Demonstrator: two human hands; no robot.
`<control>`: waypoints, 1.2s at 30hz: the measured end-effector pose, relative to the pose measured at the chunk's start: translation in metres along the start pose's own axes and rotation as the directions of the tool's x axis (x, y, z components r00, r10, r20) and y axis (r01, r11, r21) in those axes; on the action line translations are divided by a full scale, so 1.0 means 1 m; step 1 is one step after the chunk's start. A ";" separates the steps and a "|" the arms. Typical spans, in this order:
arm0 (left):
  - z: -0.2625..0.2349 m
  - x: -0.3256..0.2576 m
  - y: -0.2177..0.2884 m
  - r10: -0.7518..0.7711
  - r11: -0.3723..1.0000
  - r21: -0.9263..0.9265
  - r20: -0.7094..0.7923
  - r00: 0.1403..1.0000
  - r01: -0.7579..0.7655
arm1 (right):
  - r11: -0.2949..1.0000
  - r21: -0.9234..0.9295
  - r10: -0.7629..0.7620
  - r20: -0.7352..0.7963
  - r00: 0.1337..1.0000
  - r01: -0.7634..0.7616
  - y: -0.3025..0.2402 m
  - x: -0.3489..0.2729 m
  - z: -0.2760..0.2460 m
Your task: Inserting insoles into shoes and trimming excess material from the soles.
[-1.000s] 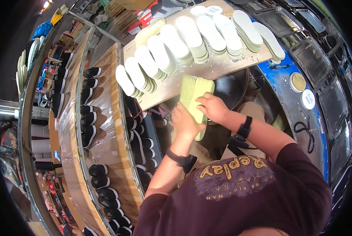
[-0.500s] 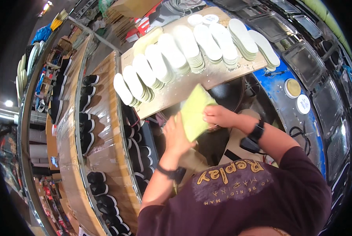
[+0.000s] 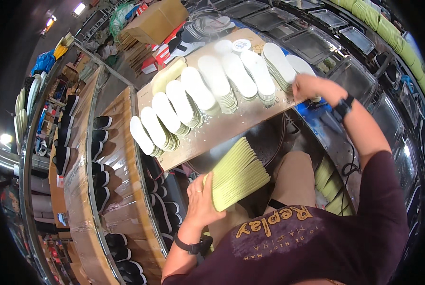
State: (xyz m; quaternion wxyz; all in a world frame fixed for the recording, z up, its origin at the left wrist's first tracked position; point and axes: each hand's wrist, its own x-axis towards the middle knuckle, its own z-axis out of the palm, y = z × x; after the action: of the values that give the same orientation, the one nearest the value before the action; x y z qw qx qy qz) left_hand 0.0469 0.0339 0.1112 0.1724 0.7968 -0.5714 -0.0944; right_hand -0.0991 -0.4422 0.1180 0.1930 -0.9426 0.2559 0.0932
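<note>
My left hand [image 3: 202, 203] grips one end of a thick stack of yellow-green insoles [image 3: 238, 176], held in front of my body with the far edges fanned apart. My right hand [image 3: 311, 87] is at the right end of a wooden board [image 3: 198, 145], beside the last pile of white insoles [image 3: 301, 67]. Its fingers are curled closed, and what they hold, if anything, is hidden. Several piles of white-topped insoles [image 3: 214, 78] stand in a row along the board. A yellowish insole [image 3: 170, 73] lies behind them.
Below the board sits a dark round basin [image 3: 269, 137]. A rack with black shoes [image 3: 101, 178] stands at left. Metal-framed trays [image 3: 312, 45] run along the right, past a blue table edge [image 3: 317, 111]. A round-lidded tub [image 3: 241, 45] sits at the board's back.
My right hand has left the yellow-green stack and moved out to the board's right end. The stack, now in my left hand alone, has turned so its layered edges show.
</note>
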 end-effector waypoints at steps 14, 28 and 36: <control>-0.014 0.043 0.015 0.239 0.971 -0.031 0.180 0.954 -0.237 | 0.712 0.549 -0.612 0.177 0.771 0.439 -0.124 -0.028 0.094; 0.154 0.068 -0.083 -0.468 0.684 -0.694 -0.184 0.865 0.223 | 0.486 0.861 -0.146 -0.085 0.986 0.147 -0.148 -0.044 0.253; 0.135 0.066 -0.023 -0.548 0.725 -0.549 -0.094 0.831 0.416 | 0.885 0.458 0.002 -0.178 0.984 0.081 -0.163 -0.070 0.230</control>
State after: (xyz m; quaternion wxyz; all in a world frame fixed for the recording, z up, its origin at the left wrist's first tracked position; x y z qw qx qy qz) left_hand 0.0421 -0.0445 -0.0190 0.4151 0.8494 -0.2706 -0.1819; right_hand -0.0922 -0.1865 -0.0199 0.3913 -0.8788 0.2671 -0.0570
